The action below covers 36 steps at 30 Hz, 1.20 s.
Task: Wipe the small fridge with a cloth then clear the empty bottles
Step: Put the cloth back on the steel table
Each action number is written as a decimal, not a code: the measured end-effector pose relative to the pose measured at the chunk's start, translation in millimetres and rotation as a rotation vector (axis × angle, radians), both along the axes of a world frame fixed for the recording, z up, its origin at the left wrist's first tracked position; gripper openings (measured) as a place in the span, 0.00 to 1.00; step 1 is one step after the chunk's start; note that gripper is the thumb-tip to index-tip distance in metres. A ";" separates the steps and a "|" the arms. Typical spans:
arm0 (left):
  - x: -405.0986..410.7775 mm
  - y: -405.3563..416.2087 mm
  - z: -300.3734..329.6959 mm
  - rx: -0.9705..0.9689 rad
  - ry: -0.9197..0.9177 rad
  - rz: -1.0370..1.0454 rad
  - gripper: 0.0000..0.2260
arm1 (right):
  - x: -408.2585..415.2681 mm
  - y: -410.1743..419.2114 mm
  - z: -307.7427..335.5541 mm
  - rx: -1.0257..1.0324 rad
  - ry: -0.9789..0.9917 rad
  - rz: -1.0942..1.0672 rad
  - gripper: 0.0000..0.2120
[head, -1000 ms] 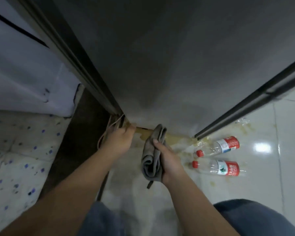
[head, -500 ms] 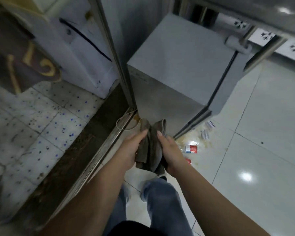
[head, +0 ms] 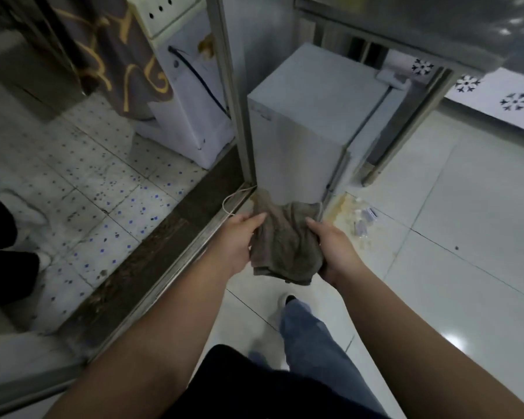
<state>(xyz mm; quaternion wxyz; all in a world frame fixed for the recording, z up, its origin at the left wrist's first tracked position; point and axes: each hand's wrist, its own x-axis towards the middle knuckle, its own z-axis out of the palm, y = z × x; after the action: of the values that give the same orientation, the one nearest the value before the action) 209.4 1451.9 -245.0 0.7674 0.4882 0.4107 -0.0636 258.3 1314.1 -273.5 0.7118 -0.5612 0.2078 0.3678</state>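
Note:
A small grey fridge [head: 309,122] stands on the floor ahead of me, against a metal door frame. Both hands hold a crumpled brown-grey cloth [head: 285,246] in front of its lower corner. My left hand [head: 239,240] grips the cloth's left side and my right hand [head: 333,249] grips its right side from below. Clear plastic bottles [head: 362,220] lie blurred on the floor to the right of the fridge's base, on a yellowish stain.
A metal door frame and threshold [head: 194,246] run along the left of the fridge. A white appliance [head: 191,95] stands beyond it on speckled tiles. A steel table leg [head: 406,128] is right of the fridge. Glossy white floor tiles [head: 451,267] extend to the right.
I rose from crouching close to the fridge's base to standing back from it. My left hand left the fridge's bottom corner and took hold of the cloth alongside my right hand.

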 end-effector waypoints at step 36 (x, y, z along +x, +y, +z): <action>378.0 -602.0 -18.0 -0.164 0.029 -0.722 0.10 | 285.8 -613.7 44.1 -0.374 -0.284 -0.412 0.09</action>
<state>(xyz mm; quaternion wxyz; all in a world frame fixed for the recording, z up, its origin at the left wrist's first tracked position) 587.4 849.9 -263.1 0.7261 0.5377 0.2165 -0.3698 544.1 700.4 -229.4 0.6776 -0.6743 0.2798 0.0888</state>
